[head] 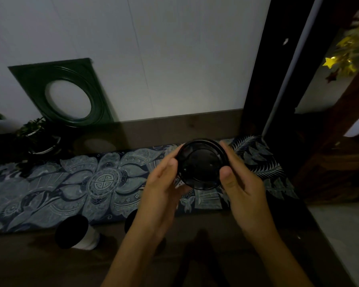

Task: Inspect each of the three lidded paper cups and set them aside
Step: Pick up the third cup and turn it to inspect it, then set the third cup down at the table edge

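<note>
In the head view, nearest us, our left hand point(162, 183) and right hand point(239, 183) are cradling one lidded cup point(202, 163) above the patterned runner point(81, 183), fingers half curled against opposite sides of its black lid. We should be turning it slowly, gripping lightly. Two more cups are waiting: one point(75, 233) lying at lower left, another point(130, 221) mostly hidden behind our left wrist.

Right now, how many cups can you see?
3. One cup is held between both hands; one stands at the table's front left; another peeks out, mostly hidden, behind the left arm.
</note>
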